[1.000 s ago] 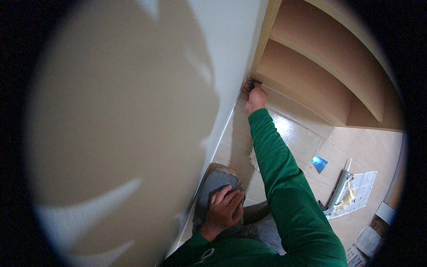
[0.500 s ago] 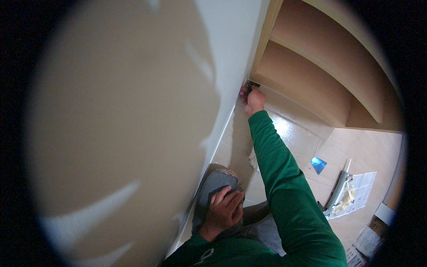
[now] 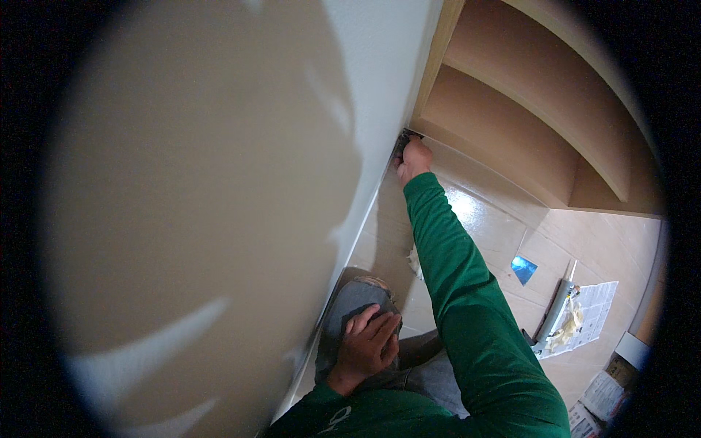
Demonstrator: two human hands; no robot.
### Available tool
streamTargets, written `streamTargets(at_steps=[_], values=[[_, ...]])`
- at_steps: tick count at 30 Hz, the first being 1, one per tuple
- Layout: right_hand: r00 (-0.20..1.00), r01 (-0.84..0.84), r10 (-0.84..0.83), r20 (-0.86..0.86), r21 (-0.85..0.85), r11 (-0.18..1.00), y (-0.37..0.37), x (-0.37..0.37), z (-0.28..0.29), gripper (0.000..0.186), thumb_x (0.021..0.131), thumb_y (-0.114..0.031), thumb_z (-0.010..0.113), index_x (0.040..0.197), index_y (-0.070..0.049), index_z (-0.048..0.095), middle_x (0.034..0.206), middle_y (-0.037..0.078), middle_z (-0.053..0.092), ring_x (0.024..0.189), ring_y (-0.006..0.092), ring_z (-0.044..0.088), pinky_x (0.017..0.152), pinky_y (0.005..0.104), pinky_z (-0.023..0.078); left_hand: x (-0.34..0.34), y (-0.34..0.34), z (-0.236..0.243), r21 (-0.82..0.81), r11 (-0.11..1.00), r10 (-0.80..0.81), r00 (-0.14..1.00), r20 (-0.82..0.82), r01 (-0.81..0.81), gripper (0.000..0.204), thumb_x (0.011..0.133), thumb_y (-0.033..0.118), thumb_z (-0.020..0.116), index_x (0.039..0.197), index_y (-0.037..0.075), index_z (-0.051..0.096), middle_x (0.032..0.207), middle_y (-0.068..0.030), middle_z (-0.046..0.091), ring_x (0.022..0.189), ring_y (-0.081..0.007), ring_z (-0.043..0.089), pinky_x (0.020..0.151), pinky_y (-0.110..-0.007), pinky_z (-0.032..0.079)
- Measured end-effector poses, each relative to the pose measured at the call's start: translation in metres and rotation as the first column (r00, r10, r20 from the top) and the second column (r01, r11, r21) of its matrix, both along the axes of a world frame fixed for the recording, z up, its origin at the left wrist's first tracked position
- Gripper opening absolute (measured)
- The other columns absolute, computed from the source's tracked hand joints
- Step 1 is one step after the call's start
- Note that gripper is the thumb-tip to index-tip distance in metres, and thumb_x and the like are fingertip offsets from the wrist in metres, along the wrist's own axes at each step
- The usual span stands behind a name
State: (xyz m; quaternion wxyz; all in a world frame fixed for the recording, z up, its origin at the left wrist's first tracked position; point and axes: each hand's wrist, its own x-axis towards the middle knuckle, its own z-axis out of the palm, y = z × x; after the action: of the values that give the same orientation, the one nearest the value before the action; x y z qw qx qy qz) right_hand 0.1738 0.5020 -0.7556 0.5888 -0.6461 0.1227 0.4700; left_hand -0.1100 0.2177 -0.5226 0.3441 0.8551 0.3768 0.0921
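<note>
At the far end of the wall [image 3: 380,87], my right hand [image 3: 416,155] reaches down into the corner where wall, floor and wooden shelf unit [image 3: 504,139] meet. Its fingers close on a small dark tool [image 3: 402,140], mostly covered by the hand, so its exact kind is hard to make out. The tool sits against the foot of the wall beside the shelf's base. My left hand [image 3: 367,343] lies on my grey-clad knee [image 3: 343,306], fingers stretched out and holding nothing.
On the tiled floor [image 3: 467,241] to the right, a caulking gun [image 3: 556,310] lies on a printed sheet [image 3: 599,310] beside crumpled pale paper [image 3: 569,325]. A shiny blue piece [image 3: 523,270] lies nearer my arm. A white wad [image 3: 415,263] shows beside my right sleeve.
My right hand has shifted slightly forward and left, turning with the dark tool, which now lies closer along the wall. My left hand stays on the knee.
</note>
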Motion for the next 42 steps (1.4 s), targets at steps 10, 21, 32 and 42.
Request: streamTargets(at_steps=[10, 21, 32, 42], values=[[1.0, -0.023, 0.022, 0.009, 0.065, 0.998, -0.012, 0.014, 0.041, 0.031, 0.104, -0.028, 0.051, 0.085, -0.006, 0.061, 0.07, 0.008, 0.057, 0.054, 0.0214, 0.054, 0.046, 0.0403, 0.041, 0.002, -0.001, -0.006, 0.0, 1.0, -0.019, 1.0, 0.016, 0.019, 0.04, 0.091, 0.021, 0.068, 0.13, 0.011, 0.069, 0.126, -0.0112, 0.071, 0.128, -0.0362, 0.06, 0.102, -0.054, 0.047], [0.999, -0.005, 0.014, -0.037, 0.246, 0.969, -0.018, 0.021, 0.017, 0.025, 0.109, -0.026, 0.05, 0.104, -0.008, 0.066, 0.086, 0.005, 0.068, 0.068, 0.0183, 0.062, 0.06, 0.0325, 0.051, 0.005, 0.001, -0.004, -0.003, 0.999, -0.035, 0.999, 0.031, 0.035, 0.04, 0.092, 0.022, 0.067, 0.131, 0.01, 0.069, 0.125, -0.0116, 0.071, 0.128, -0.0368, 0.06, 0.102, -0.054, 0.047], [0.998, 0.068, -0.063, -0.028, 0.273, 0.96, -0.022, 0.008, 0.031, 0.022, 0.108, -0.025, 0.054, 0.11, -0.008, 0.067, 0.095, 0.005, 0.071, 0.074, 0.0186, 0.062, 0.064, 0.0348, 0.051, 0.006, 0.003, -0.002, 0.002, 1.0, -0.021, 1.0, 0.016, 0.021, 0.039, 0.092, 0.021, 0.067, 0.13, 0.01, 0.069, 0.124, -0.0118, 0.072, 0.127, -0.0367, 0.06, 0.102, -0.053, 0.047], [0.976, -0.122, 0.065, 0.208, 0.275, 0.954, -0.06, 0.01, 0.03, 0.028, 0.109, -0.03, 0.054, 0.104, -0.006, 0.068, 0.091, 0.005, 0.068, 0.073, 0.0172, 0.06, 0.063, 0.0329, 0.05, 0.009, 0.005, 0.002, -0.029, 0.998, -0.053, 0.999, -0.005, 0.053, 0.04, 0.09, 0.02, 0.067, 0.129, 0.009, 0.069, 0.124, -0.0127, 0.071, 0.128, -0.0369, 0.059, 0.102, -0.054, 0.046]])
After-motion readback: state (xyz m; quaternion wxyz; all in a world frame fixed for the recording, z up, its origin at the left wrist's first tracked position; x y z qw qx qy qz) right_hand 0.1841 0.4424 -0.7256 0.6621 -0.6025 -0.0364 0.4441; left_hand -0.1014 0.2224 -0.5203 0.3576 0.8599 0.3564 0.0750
